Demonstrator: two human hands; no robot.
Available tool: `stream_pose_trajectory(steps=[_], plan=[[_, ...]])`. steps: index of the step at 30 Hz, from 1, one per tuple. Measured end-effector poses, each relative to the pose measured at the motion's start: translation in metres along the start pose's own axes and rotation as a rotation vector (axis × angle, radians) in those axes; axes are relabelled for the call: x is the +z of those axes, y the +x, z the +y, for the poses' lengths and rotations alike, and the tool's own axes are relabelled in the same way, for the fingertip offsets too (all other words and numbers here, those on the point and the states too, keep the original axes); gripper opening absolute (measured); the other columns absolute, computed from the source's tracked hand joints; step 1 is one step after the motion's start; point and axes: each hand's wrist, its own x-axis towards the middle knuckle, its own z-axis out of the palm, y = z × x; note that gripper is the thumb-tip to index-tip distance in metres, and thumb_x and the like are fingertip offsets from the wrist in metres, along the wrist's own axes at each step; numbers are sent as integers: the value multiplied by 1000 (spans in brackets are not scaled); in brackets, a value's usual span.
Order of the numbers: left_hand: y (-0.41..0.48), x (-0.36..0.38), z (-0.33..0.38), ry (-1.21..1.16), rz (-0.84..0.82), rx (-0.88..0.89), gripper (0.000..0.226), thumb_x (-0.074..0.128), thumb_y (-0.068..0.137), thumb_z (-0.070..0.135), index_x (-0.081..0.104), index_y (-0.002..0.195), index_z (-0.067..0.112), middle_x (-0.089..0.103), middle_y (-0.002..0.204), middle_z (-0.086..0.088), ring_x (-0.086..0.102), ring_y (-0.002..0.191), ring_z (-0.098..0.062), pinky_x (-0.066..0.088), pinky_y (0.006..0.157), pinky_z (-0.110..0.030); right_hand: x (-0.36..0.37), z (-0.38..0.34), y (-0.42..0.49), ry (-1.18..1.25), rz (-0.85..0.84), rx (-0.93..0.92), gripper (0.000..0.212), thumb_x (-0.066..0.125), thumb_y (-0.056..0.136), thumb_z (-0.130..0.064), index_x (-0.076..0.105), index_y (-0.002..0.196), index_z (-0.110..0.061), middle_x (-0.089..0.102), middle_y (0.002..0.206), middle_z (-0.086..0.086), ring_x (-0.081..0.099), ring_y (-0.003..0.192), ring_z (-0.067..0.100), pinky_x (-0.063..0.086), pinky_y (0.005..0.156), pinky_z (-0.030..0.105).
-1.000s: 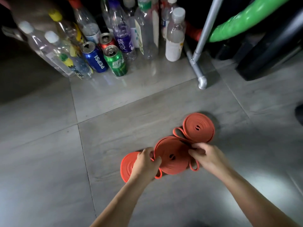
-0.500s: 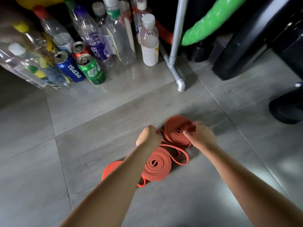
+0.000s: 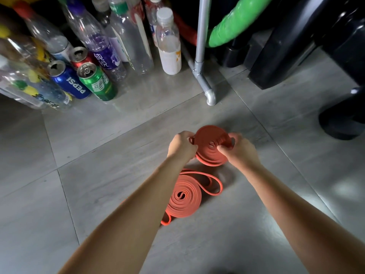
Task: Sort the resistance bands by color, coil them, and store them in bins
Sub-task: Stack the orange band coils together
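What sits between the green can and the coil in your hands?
Head view: only bare floor tile, crossed by a grout seam, between the green can and the held coil.

Your body, two entries.
Entry one: your left hand [image 3: 182, 147], bare, just left of the upper orange coil [image 3: 210, 155], with your left forearm [image 3: 138, 210], bare along all its visible length.
Entry two: your right hand [image 3: 242, 150], bare, just right of that coil, with your right forearm [image 3: 292, 204], equally bare.
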Motion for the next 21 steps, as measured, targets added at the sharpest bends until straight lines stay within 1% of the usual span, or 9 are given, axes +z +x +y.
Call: stream_pose_trajectory(steps=[2, 6, 10, 12, 13, 15, 17, 18, 21], plan=[[-8, -11, 1, 65, 42, 47, 36, 58, 79, 2, 63, 111, 18, 62, 76, -4, 69, 73, -31, 57, 71, -34, -5, -10, -5, 18, 0, -48, 35, 67, 79, -33, 59, 109, -17, 65, 91, 4, 61, 96, 29, 37, 70, 27], [-49, -35, -25, 142, 194, 97, 37, 61, 75, 6, 66, 108, 24, 57, 80, 6, 65, 84, -25, 50, 71, -28, 2, -26, -37, -12, -43, -158, 44, 70, 77, -36, 55, 114, -18, 64, 97, 11, 60, 94, 31, 42, 74, 33], [-97, -42, -72, -12, 193, -8, 36, 61, 76, 3, 65, 104, 26, 60, 79, 2, 67, 80, -31, 56, 75, -42, 23, -22, -84, -95, -134, -234, 48, 67, 79, -40, 50, 119, -19, 62, 105, 10, 59, 100, 29, 46, 79, 34], [-109, -39, -92, -4, 182, -43, 34, 63, 77, 5, 65, 105, 23, 63, 77, 3, 64, 67, -24, 54, 69, -31, 33, -15, -99, -136, -189, -255, 48, 65, 81, -40, 50, 120, -16, 61, 110, 8, 57, 105, 28, 45, 81, 34], [-113, -37, -100, 30, 174, -45, 36, 63, 78, 7, 65, 110, 22, 65, 82, 3, 62, 65, -20, 50, 66, -26, 36, -12, -104, -160, -206, -251, 49, 64, 81, -41, 49, 121, -16, 61, 111, 7, 56, 107, 28, 44, 80, 33], [-116, -33, -109, 88, 155, -44, 41, 64, 79, 10, 62, 118, 22, 67, 100, -6, 64, 78, -20, 48, 71, -25, 42, -7, -110, -186, -240, -228, 49, 64, 82, -40, 48, 122, -16, 61, 113, 7, 57, 108, 27, 44, 80, 33], [-112, -32, -114, 138, 147, -45, 47, 65, 79, 12, 59, 124, 23, 62, 114, -9, 60, 101, -25, 47, 85, -29, 46, -6, -113, -202, -271, -208, 50, 64, 82, -39, 45, 121, -13, 63, 114, 9, 59, 107, 29, 46, 79, 34], [-110, -32, -116, 157, 142, -44, 49, 66, 79, 13, 57, 127, 23, 60, 118, -9, 58, 108, -25, 45, 89, -28, 47, -6, -112, -220, -274, -206, 51, 65, 81, -39, 45, 120, -13, 63, 115, 9, 59, 108, 29, 46, 78, 35], [-108, -36, -123, 140, 116, -30, 61, 70, 78, 14, 48, 135, 19, 59, 122, -9, 56, 113, -24, 42, 95, -28, 44, -6, -104, -312, -276, -205, 57, 67, 78, -45, 45, 121, -16, 64, 116, 7, 60, 109, 28, 47, 77, 34]])
